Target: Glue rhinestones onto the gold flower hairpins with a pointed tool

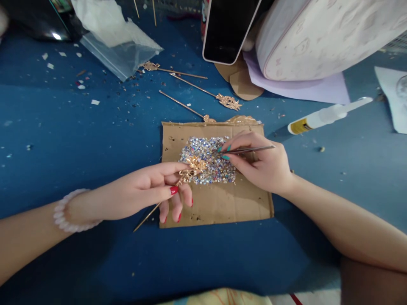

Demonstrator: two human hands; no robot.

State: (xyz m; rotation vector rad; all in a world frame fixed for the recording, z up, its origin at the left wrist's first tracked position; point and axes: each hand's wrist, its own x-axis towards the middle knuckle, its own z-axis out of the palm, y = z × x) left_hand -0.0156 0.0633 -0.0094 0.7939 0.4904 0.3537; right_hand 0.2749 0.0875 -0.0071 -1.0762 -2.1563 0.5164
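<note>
My left hand (pixel 159 186) is closed on a gold hairpin (pixel 193 167), pinching it just below its flower-shaped head. The pin's long stem slants down to the left past my fingers. Between the fingers of my right hand (pixel 260 163) is a pair of tweezers (pixel 249 150), its tips down among a bed of small glittering rhinestones (pixel 206 146). These stones lie packed in a rough rectangle on a piece of cardboard (pixel 241 203). The hairpin's head hovers over the left part of the stones. Whether the tweezer tips grip a stone cannot be made out.
Beyond the cardboard lie more gold hairpins (pixel 229 101). A glue bottle (pixel 302 125) with a long nozzle is at the right. Further back are a phone (pixel 230 31), a white pouch (pixel 318 42) and a clear plastic bag (pixel 117 51). Small scraps dot the blue table (pixel 79 140).
</note>
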